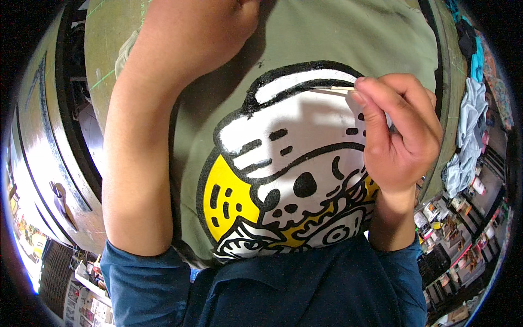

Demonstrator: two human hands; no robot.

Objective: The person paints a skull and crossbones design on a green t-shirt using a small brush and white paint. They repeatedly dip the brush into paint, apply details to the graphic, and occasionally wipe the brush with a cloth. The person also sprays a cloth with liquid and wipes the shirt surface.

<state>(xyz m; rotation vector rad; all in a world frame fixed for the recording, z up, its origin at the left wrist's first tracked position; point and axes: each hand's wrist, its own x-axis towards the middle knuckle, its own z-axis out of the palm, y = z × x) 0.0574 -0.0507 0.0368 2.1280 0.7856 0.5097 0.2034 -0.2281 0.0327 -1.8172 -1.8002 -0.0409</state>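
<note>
Right hand pinches a thin stick at the printed design, apparently largely filled; what remains, and the left hand's grip, cannot be told.

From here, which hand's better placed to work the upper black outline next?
Right, likely: the right hand pinches a thin pale stick over the upper part of the printed design. The left hand is partly out of frame above.
</note>
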